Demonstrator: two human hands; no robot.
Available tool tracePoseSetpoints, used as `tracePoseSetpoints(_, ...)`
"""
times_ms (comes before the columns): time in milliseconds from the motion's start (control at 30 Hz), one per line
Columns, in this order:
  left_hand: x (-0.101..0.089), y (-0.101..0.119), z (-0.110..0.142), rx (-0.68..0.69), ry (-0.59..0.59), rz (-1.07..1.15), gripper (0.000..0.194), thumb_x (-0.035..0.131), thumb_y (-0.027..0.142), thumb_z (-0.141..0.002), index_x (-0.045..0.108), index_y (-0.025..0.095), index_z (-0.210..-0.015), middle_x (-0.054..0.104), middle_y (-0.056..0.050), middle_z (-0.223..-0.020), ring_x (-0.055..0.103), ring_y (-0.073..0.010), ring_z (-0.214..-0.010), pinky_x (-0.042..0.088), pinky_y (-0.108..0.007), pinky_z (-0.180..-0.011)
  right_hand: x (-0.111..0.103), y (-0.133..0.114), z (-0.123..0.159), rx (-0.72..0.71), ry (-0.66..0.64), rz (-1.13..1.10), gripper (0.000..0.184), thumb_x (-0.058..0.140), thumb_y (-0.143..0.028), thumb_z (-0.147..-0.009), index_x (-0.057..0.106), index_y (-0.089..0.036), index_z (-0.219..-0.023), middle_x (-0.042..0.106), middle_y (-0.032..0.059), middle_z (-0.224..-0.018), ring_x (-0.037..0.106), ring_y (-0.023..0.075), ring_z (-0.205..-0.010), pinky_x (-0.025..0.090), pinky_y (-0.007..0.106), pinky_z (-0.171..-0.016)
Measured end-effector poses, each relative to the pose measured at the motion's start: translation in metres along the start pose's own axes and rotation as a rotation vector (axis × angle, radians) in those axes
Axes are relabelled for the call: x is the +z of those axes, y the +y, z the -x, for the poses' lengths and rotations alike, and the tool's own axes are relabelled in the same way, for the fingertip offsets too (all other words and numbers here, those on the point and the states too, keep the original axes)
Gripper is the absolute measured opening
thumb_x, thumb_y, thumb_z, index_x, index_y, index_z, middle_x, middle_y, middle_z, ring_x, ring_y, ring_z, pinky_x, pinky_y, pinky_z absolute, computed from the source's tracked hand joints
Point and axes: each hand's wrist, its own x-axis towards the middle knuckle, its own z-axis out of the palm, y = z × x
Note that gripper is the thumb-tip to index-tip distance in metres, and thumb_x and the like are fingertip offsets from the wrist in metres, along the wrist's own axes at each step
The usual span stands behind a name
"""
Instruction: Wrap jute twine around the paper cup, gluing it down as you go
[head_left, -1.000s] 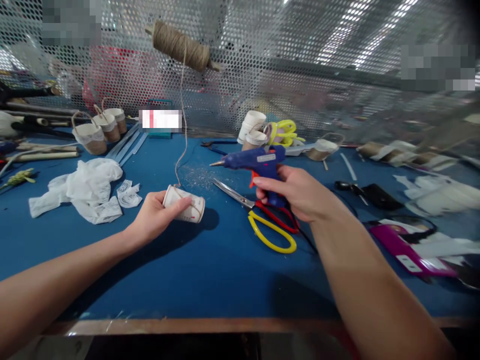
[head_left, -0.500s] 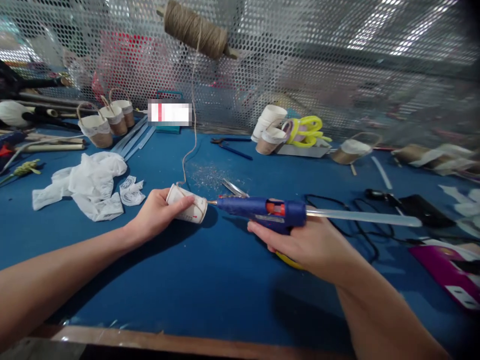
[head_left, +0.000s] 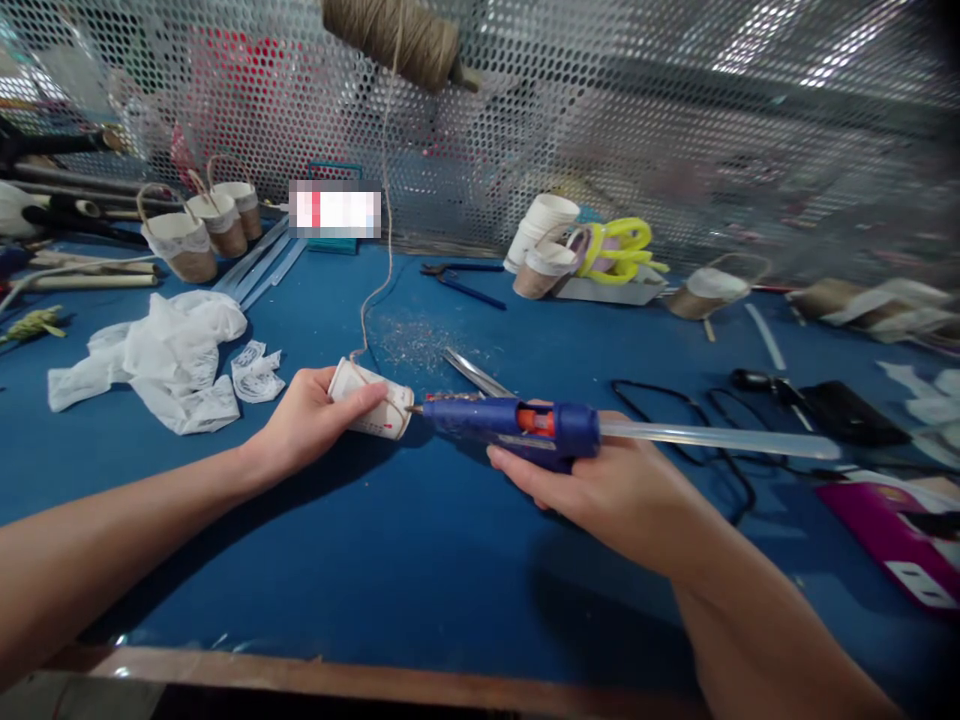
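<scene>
My left hand [head_left: 319, 408] is wrapped round a small white paper cup [head_left: 394, 412], which lies tilted on its side above the table. A strand of twine [head_left: 389, 230] runs down to the cup from a spool [head_left: 397, 40] on the mesh wall; part of it lies along the cup under my thumb. My right hand [head_left: 589, 485] grips a blue hot glue gun [head_left: 480, 420]. Its nozzle meets or nearly meets the cup's right end. A long clear glue stick [head_left: 720, 438] sticks out of the gun's back. Scissors [head_left: 476, 372] lie partly hidden behind the gun.
White lace [head_left: 172, 360] lies at left, below twine-handled cups [head_left: 191, 255]. Blue pliers [head_left: 465, 285], stacked white cups [head_left: 536, 232] and a yellow coil [head_left: 619, 250] are at the back. A black cable [head_left: 690, 455] and a purple packet [head_left: 885, 540] lie at right.
The glue gun's nozzle has shifted slightly left and down against the cup's end. The whole view has tipped a little downward. Both hands keep their hold.
</scene>
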Motion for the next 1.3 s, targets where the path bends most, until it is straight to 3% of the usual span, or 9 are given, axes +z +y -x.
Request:
tracePoseSetpoints(133, 0.0005, 0.0001, 0.0003, -0.01, 0.012, -0.006, 0.022, 0.064, 0.035, -0.069, 0.067, 0.014, -0.069, 0.072, -0.003, -0.069, 0.063, -0.0133, -0.059, 0.047, -0.019, -0.055, -0.0031, 0.0014, 0.0009, -0.237, -0.068, 0.334, 0.037, 0.036, -0.011, -0.076, 0.068, -0.025, -0.086, 0.051, 0.0007, -0.045, 0.043, 0.0138, -0.042, 0.026, 0.029, -0.043)
tracePoseSetpoints(233, 0.0003, -0.0001, 0.0005, -0.009, 0.019, -0.008, 0.022, 0.064, 0.036, -0.069, 0.067, 0.014, -0.07, 0.072, -0.004, -0.069, 0.063, -0.0137, -0.059, 0.047, -0.02, -0.054, -0.0049, 0.0005, 0.0004, -0.307, -0.073, 0.467, 0.04, 0.034, -0.007, -0.074, 0.067, -0.024, -0.089, 0.05, 0.0, -0.045, 0.044, 0.0139, -0.042, 0.026, 0.029, -0.043)
tracePoseSetpoints(433, -0.0003, -0.0013, -0.0002, -0.009, 0.018, -0.011, 0.024, 0.064, 0.037, -0.069, 0.067, 0.013, -0.072, 0.072, -0.004, -0.07, 0.063, -0.0143, -0.06, 0.047, -0.02, -0.055, -0.0047, -0.0039, 0.0, -0.441, 0.081, 0.66, 0.04, 0.033, -0.001, -0.071, 0.065, -0.024, -0.08, 0.042, -0.0009, -0.041, 0.043, 0.0156, -0.042, 0.025, 0.031, -0.045)
tracePoseSetpoints(700, -0.0005, -0.0019, 0.0006, 0.002, -0.006, -0.011, 0.024, 0.063, 0.037, -0.07, 0.068, 0.014, -0.07, 0.073, -0.004, -0.071, 0.064, -0.0154, -0.062, 0.049, -0.021, -0.057, -0.0022, -0.0023, 0.0034, -0.481, 0.119, 0.789, 0.038, 0.035, -0.001, -0.068, 0.063, -0.025, -0.079, 0.047, 0.0005, -0.045, 0.05, 0.019, -0.049, 0.034, 0.032, -0.052)
tracePoseSetpoints(867, -0.0007, -0.0012, 0.001, 0.0, 0.0, -0.007, 0.024, 0.063, 0.038, -0.07, 0.068, 0.014, -0.072, 0.073, -0.004, -0.072, 0.065, -0.0159, -0.063, 0.048, -0.021, -0.057, -0.0028, -0.0065, 0.0035, -0.457, 0.13, 0.818, 0.041, 0.034, 0.0, -0.069, 0.064, -0.026, -0.077, 0.039, -0.0002, -0.039, 0.049, 0.0199, -0.047, 0.033, 0.032, -0.051)
tracePoseSetpoints(1067, -0.0004, -0.0013, 0.0003, 0.011, -0.003, -0.023, 0.026, 0.062, 0.038, -0.07, 0.068, 0.013, -0.073, 0.073, -0.005, -0.073, 0.064, -0.0159, -0.063, 0.048, -0.021, -0.057, -0.0001, -0.0049, 0.0066, -0.444, 0.141, 0.829, 0.037, 0.036, -0.007, -0.074, 0.065, -0.028, -0.083, 0.059, 0.0043, -0.058, 0.053, 0.0207, -0.057, 0.036, 0.033, -0.054)
tracePoseSetpoints(1200, 0.0003, -0.0019, 0.0005, 0.014, 0.008, -0.028, 0.024, 0.063, 0.037, -0.07, 0.068, 0.014, -0.072, 0.072, -0.004, -0.071, 0.064, -0.0158, -0.063, 0.048, -0.021, -0.057, -0.001, -0.002, 0.0061, -0.461, 0.107, 0.866, 0.04, 0.036, -0.003, -0.07, 0.065, -0.027, -0.084, 0.046, 0.0005, -0.041, 0.051, 0.0198, -0.049, 0.034, 0.033, -0.052)
tracePoseSetpoints(1300, 0.0003, -0.0033, 0.0007, 0.026, 0.017, -0.044, 0.023, 0.063, 0.036, -0.07, 0.068, 0.014, -0.071, 0.072, -0.003, -0.071, 0.064, -0.0156, -0.063, 0.048, -0.02, -0.056, -0.0028, -0.0003, 0.0046, -0.457, 0.082, 0.813, 0.039, 0.037, -0.002, -0.069, 0.064, -0.025, -0.084, 0.047, -0.0004, -0.041, 0.049, 0.0183, -0.044, 0.03, 0.032, -0.047)
